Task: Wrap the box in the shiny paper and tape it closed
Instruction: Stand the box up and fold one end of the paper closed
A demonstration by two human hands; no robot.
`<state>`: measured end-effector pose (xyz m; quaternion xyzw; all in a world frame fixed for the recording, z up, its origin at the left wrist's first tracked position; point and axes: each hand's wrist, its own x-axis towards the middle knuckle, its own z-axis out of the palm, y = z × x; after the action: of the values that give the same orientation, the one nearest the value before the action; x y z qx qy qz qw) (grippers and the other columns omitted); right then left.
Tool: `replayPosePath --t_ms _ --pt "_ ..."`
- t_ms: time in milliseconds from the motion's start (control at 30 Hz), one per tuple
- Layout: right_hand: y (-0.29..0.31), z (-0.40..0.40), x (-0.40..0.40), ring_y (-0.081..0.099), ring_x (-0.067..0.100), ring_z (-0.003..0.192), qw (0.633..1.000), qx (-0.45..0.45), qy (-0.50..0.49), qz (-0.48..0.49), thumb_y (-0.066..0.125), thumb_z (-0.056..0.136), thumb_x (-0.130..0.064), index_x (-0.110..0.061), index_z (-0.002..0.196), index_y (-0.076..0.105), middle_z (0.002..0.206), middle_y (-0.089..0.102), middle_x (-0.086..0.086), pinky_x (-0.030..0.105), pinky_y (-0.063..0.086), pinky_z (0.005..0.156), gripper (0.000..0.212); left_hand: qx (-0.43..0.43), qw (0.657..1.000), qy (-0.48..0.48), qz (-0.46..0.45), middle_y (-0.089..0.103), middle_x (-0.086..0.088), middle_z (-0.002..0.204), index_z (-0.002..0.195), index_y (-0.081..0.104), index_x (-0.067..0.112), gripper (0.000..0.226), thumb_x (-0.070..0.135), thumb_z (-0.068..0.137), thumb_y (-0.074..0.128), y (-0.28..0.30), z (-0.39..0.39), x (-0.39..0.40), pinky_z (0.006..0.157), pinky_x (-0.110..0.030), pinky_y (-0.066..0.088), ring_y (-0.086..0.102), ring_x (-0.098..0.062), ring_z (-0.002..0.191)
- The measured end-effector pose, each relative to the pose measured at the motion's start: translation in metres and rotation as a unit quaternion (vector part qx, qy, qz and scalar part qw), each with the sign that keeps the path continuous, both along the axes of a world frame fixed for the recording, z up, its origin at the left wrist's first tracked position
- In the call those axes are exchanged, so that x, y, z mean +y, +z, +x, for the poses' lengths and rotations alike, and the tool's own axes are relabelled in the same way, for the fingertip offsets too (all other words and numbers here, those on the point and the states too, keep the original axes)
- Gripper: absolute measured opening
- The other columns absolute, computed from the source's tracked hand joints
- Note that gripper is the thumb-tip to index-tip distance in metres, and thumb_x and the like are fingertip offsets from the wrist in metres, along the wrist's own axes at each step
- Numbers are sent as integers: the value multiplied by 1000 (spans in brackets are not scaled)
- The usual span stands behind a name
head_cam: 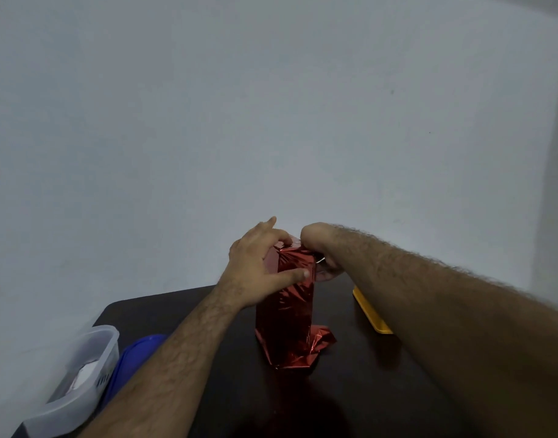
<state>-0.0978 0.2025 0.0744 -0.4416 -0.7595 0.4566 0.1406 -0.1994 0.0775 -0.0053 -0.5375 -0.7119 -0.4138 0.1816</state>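
Wrapped box (285, 314) upright between both hands (255, 257).

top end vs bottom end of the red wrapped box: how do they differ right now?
The top end is gathered into creases, with the left hand and right hand working on it; the bottom end has no hand on it.
The top end is up in the air; the bottom end rests on the dark table.
The bottom end has loose foil splaying out sideways; the top end's foil is pulled in.
Both show the same shiny red paper.
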Motion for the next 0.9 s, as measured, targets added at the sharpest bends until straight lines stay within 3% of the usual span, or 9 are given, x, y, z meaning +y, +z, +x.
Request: replayPosePath --t_ms 100,200,300,367,433,567,700,800,900 --pt "1 4 3 65 27 51 1000 -6 -12 -6 45 98 -6 0 101 70 76 72 16 38 59 48 25 10 995 103 9 41 13 149 137 52 43 101 89 51 80 -1 22 4 111 -45 44 38 -16 137" --pt "-2 9 6 65 27 54 1000 12 -19 -10 45 102 -11 -1 100 68 77 70 14 39 60 54 25 -35 990 137 8 47 6 139 148 33 30 123 73 50 93 -4 42 11 98 -42 57 54 -20 125" --pt "-7 18 8 72 25 75 998 48 3 -30 42 108 -56 -7 108 67 95 73 11 39 64 60 54 -78 992 101 22 56 7 140 153 20 35 123 45 59 99 -3 55 9 93 -42 62 68 -21 113" --pt "-9 28 8 75 27 86 997 52 39 -46 39 92 -86 -12 113 67 107 73 11 41 64 61 82 -63 994 86 23 59 9 144 159 9 41 127 36 66 96 -5 63 5 94 -42 62 72 -20 108" --pt "-10 40 6 76 28 85 994 54 71 -65 49 77 -97 -14 111 71 106 74 13 42 64 61 92 -42 996 77 14 58 9 151 162 3 43 129 33 69 93 -10 71 0 100 -44 59 71 -20 114" --pt "-27 56 5 77 36 92 981 90 96 -142 79 75 -73 -12 106 68 104 73 16 50 64 85 69 -42 997 53 -44 52 19 158 162 6 51 126 15 70 85 -16 66 -14 121 -49 36 53 -21 136" --pt "-66 59 6 80 33 84 948 147 93 -266 81 79 -44 -8 119 68 102 78 16 48 66 72 56 -33 992 52 -109 41 24 164 162 9 54 125 7 67 75 -36 59 -26 128 -52 14 37 -3 148" --pt "-100 57 -4 76 34 95 907 230 89 -341 72 85 -29 -5 121 68 105 76 16 55 64 83 44 -185 980 68 -2 31 15 170 160 8 62 125 23 61 72 -60 59 -27 126 -51 33 33 -17 156" --pt "-130 60 -17 75 36 100 851 322 89 -406 65 89 -21 -6 128 66 115 75 18 52 65 77 42 -441 878 76 171 46 3 159 165 7 48 128 51 65 86 -79 64 -27 117 -51 48 53 -21 142"
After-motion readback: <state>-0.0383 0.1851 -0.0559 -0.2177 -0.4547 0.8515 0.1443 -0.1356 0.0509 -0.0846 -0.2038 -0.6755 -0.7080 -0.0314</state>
